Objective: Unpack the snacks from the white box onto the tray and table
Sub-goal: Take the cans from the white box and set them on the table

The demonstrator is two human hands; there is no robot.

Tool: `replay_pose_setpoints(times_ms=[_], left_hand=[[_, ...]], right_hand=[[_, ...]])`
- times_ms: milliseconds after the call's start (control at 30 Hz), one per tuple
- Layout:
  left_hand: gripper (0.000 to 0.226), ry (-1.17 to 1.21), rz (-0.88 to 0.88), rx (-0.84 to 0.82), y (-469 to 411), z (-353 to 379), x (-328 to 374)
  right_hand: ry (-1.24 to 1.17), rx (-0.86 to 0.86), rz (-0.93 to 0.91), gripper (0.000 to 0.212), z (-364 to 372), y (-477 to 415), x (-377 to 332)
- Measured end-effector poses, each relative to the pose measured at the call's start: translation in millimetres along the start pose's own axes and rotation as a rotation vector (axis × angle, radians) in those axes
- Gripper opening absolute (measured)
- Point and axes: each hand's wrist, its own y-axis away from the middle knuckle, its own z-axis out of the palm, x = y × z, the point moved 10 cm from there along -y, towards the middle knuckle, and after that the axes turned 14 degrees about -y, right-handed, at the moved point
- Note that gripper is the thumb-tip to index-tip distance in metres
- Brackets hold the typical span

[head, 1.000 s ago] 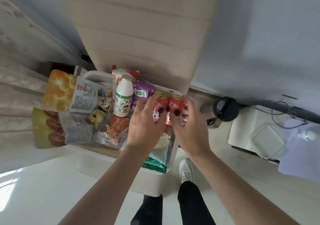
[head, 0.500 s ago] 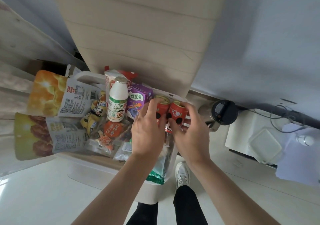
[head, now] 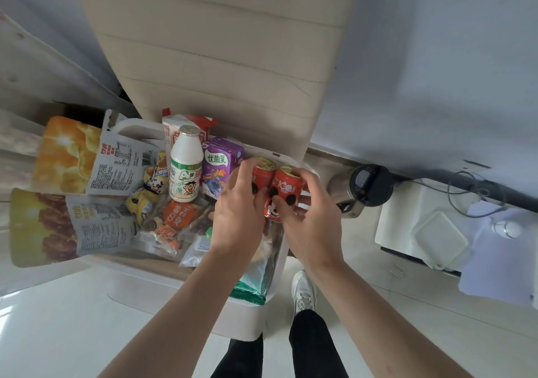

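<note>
Compared with a second ago, both hands are now closed around the cans and no longer only reach beside them. My left hand [head: 237, 217] curls round the left red Mickey can [head: 261, 175], and my right hand [head: 316, 221] curls round the right red Mickey can [head: 288, 186]. I take one in each so both can leave together. They stand touching at the far right corner of the white box [head: 241, 316], just beside the purple milk carton [head: 220, 162]. The other snacks are not yet unpacked.
</note>
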Motion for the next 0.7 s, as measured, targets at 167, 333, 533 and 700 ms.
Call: replay_pose_setpoints(times_ms=[167,333,533,700], left_hand=[[0.038,0.019,0.008,0.026,10,-8,2],[0.041,0.051,0.025,0.066,18,-41,14],[0.040,0.082,0.108,0.144,31,-125,52],[0.036,0.125,0.201,0.161,46,-198,86]], right_hand=[[-0.046,-0.013,-0.006,0.053,-10,10,-5],[-0.048,-0.047,-0.034,0.054,-27,14,-33],[-0.035,-0.051,-0.117,0.055,-60,25,-101],[-0.015,-0.057,-0.209,0.055,-82,49,-170]])
